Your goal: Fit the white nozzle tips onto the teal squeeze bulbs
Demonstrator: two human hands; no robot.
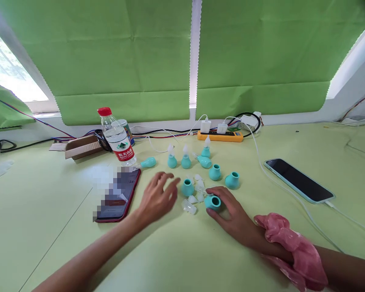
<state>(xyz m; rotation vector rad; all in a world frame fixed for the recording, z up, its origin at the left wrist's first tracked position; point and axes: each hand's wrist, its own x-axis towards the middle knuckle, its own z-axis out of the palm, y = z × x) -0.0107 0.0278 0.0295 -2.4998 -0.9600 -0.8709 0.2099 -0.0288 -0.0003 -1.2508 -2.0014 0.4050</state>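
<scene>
My right hand (232, 215) has its thumb and fingers around an open-necked teal squeeze bulb (213, 204), which rests near the table's middle with its hole facing up. Another open teal bulb (187, 188) stands just right of my left hand (159, 196). That hand hovers with its fingers apart and nothing in it. Small clear plastic tips (193, 199) lie scattered between the two bulbs, close to a clear cap (189, 207). Farther back, teal bulbs fitted with clear tips (186, 162) stand upright. Two open bulbs (232, 180) sit to the right.
At left are a phone (118, 198), a water bottle (118, 142) and a cardboard tray (83, 147). A fitted bulb (148, 162) lies near the bottle. An orange power strip (220, 136) is at the back. A charging phone (298, 180) and its white cable lie right.
</scene>
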